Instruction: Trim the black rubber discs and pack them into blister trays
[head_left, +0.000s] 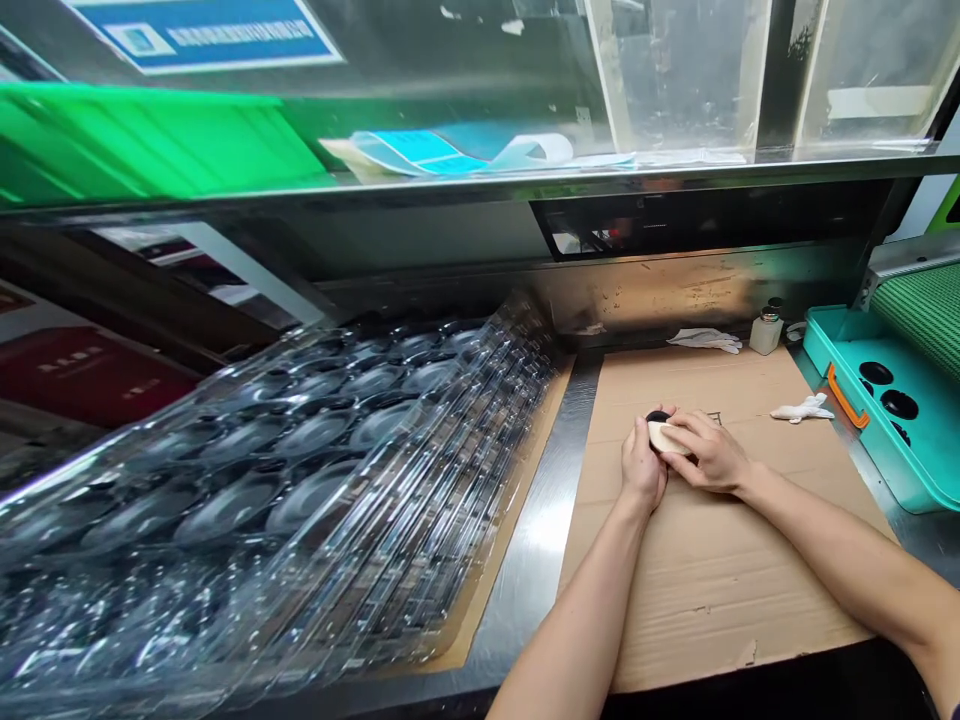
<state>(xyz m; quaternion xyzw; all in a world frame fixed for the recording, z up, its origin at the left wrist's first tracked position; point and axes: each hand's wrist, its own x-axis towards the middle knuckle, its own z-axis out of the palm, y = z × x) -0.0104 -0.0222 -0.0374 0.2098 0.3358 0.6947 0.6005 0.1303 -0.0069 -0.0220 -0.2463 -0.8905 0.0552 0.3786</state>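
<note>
My left hand (643, 468) is closed around a small black round piece (658, 415), of which only the upper edge shows. Against its face my right hand (706, 453) presses a white pad (666, 438), fingers bent over it. Whether the pad is sponge or folded cloth I cannot tell. Both hands are close together above a flat cardboard sheet (720, 570). To their right lies a crumpled white cloth (802, 408) on the cardboard.
Stacked clear plastic trays (360, 510) with dark round pieces fill the left. A teal bin (922, 440) with an orange handle holds several black pieces. At the back are a small bottle (766, 330) and a white glove (705, 341). A metal shelf (480, 187) crosses overhead.
</note>
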